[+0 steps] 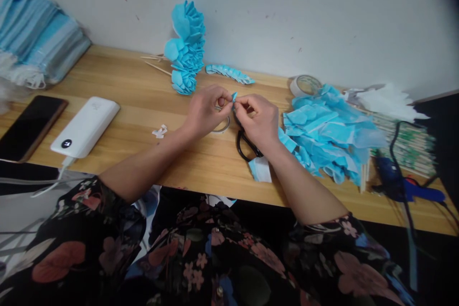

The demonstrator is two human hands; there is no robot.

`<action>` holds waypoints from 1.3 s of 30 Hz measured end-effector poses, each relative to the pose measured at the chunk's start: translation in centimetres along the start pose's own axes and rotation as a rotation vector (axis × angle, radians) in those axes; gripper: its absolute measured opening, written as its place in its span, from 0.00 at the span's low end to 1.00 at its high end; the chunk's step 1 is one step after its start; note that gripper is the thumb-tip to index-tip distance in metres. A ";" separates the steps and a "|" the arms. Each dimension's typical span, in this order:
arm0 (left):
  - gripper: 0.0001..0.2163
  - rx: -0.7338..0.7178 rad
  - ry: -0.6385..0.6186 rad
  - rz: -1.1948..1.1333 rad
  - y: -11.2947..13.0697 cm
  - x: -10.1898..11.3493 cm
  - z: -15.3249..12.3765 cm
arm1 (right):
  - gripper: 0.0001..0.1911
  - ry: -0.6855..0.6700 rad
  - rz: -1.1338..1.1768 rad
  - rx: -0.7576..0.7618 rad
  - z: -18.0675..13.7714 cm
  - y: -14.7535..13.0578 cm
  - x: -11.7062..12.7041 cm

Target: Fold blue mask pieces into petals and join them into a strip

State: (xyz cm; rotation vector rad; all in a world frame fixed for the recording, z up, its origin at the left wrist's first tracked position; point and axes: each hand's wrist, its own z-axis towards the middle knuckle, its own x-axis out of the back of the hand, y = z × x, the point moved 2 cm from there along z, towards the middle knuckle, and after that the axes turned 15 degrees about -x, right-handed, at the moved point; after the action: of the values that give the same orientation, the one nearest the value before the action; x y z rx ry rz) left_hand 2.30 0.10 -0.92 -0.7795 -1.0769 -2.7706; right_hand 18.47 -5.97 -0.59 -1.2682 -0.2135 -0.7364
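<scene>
My left hand (206, 111) and my right hand (258, 120) meet above the wooden table (129, 100), both pinching a small blue piece of cloth (234, 97) between their fingertips. Under my right hand lie black-handled scissors (245, 146), and a small tape ring (222, 126) rests beneath my left hand. A white-blue scrap (261, 169) sits near my right wrist. Blue fabric flowers on sticks (186, 50) lean against the wall behind my hands.
A heap of cut blue cloth pieces (326, 134) lies right of my hands, with a tape roll (304, 85), a bundle of sticks (409, 146) and a blue glue gun (398, 181). At left are a white power bank (85, 126), a phone (30, 126) and stacked masks (36, 38).
</scene>
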 end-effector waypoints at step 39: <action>0.05 0.075 -0.014 -0.107 0.4 0.1 0.3 | 0.08 0.046 -0.032 0.051 0.3 0.7 -0.1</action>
State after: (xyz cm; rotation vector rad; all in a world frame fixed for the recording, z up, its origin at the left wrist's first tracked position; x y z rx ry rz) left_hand 2.41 -0.01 -0.47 -0.7558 -1.2526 -2.7955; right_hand 18.89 -5.58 -1.12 -1.2001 -0.2143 -0.7823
